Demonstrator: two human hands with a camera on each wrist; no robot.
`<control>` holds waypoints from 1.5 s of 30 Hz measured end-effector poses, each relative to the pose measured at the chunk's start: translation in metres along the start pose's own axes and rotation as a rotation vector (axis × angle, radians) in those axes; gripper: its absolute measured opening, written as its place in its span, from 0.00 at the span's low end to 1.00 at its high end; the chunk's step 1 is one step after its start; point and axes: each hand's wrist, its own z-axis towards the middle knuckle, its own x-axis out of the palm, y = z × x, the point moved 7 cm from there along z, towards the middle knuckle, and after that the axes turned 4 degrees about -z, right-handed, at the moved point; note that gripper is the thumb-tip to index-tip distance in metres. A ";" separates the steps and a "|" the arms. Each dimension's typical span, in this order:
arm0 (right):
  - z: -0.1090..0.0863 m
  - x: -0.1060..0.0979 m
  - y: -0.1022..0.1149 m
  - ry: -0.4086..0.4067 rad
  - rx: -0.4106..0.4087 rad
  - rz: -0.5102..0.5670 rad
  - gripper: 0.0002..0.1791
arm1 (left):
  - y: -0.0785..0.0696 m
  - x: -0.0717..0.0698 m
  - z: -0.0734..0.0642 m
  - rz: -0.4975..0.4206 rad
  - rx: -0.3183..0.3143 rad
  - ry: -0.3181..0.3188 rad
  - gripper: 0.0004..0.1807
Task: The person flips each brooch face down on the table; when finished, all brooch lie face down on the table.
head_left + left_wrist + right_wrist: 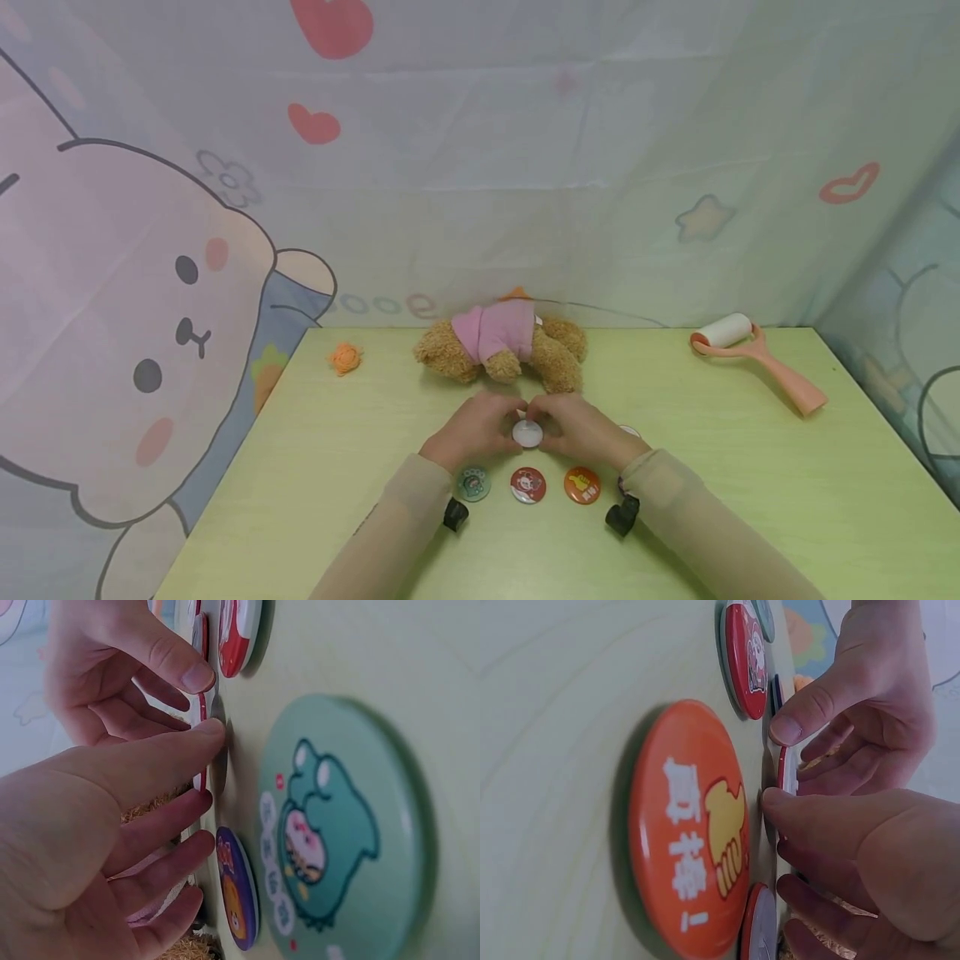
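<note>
My left hand (480,429) and right hand (588,429) meet mid-table, holding a small round badge (528,433) between them. It looks pale from above, with a red edge showing in the right wrist view. Both thumbs sit at its near side and the fingers curl behind it. Nearer the front lie a green badge (474,483), a red badge (528,485) and an orange badge (582,485) with a yellow hand drawn on it. A purple badge (236,889) lies by my left fingers, hidden in the head view. Another pale badge (628,431) peeks out behind my right hand.
A brown teddy bear (502,342) in a pink top lies just beyond the hands. At the back left is a small orange yarn-like bundle (346,358). A lint roller (780,375) with a peach handle lies at the back right. A printed cloth (525,167) hangs behind the table.
</note>
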 end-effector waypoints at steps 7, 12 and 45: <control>-0.001 0.000 0.001 0.008 -0.019 -0.011 0.18 | 0.000 0.001 -0.001 -0.014 -0.011 0.015 0.28; -0.001 0.000 0.001 0.018 -0.010 -0.002 0.18 | 0.000 0.001 -0.002 -0.025 -0.019 0.018 0.28; -0.007 -0.032 -0.026 -0.113 0.110 0.028 0.10 | 0.003 0.004 0.000 -0.011 -0.057 0.025 0.29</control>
